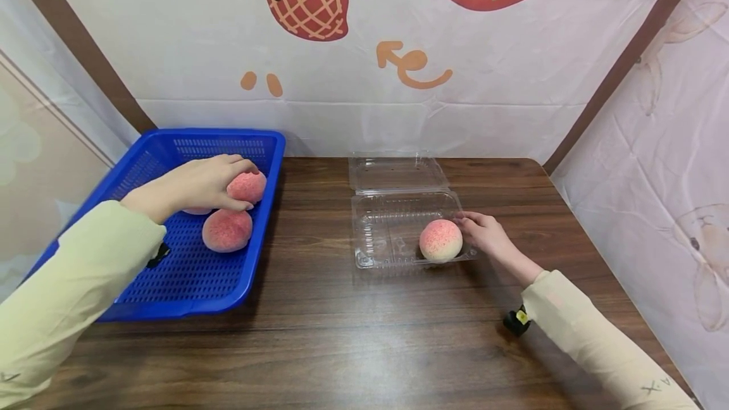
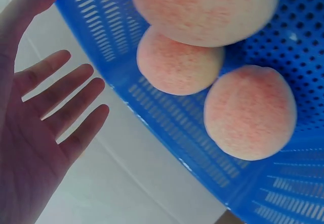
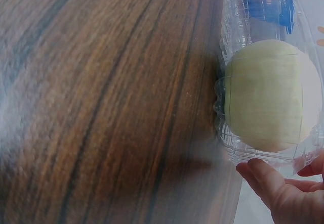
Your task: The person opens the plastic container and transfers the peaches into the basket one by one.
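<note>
My left hand (image 1: pixel 199 183) is over a blue plastic basket (image 1: pixel 249 271), fingers spread and slightly bent around a pink peach (image 1: pixel 247 186) in the head view. The left wrist view shows the palm and separated fingers beside the peaches, gripping none. A second peach (image 1: pixel 228 231) lies nearer; a third (image 1: pixel 197 211) is mostly hidden under the hand. On the right, my right hand (image 1: pixel 490 237) holds the side wall of a clear plastic clamshell box (image 1: pixel 373 242), fingertips against its outside. One pink and cream peach (image 1: pixel 441 241) sits in the box's right part.
The box's lid (image 1: pixel 398 174) lies folded back toward the rear curtain (image 1: pixel 330 125). Both the basket and the box stand on a dark wood-grain table (image 1: pixel 353 334). Another printed curtain (image 1: pixel 643 163) hangs on the right side.
</note>
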Demonstrator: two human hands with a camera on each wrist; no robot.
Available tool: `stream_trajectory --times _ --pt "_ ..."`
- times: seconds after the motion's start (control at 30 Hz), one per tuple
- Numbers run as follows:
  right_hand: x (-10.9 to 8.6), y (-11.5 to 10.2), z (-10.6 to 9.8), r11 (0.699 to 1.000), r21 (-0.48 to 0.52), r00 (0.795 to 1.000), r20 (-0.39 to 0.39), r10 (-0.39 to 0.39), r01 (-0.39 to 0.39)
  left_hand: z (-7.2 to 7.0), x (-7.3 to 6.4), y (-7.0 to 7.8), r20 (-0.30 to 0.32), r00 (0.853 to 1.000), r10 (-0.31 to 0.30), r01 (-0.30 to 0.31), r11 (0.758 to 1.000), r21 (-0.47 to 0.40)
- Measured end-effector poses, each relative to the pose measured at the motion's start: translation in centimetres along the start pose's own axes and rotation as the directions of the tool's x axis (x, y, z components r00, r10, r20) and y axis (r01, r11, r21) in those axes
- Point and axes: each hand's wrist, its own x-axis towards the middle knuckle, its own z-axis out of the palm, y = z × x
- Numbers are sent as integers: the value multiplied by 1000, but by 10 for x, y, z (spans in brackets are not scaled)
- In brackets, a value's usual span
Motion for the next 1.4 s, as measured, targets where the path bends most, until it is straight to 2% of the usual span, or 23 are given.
stream_trajectory --times 0.3,0.67,1.1,1.4 --pt "1 0 0 1000 14 1000 1 21 -21 -11 13 14 -74 997 27 -23 999 45" --pt "2 4 0 999 20 1000 2 -28 28 -22 25 31 -75 996 44 -39 997 62" --pt "4 5 -1 1000 20 1000 9 -23 23 -24 39 42 -106 992 64 -57 996 75" --pt "5 5 0 999 27 1000 2 -18 18 -29 50 52 -93 991 101 -96 994 58"
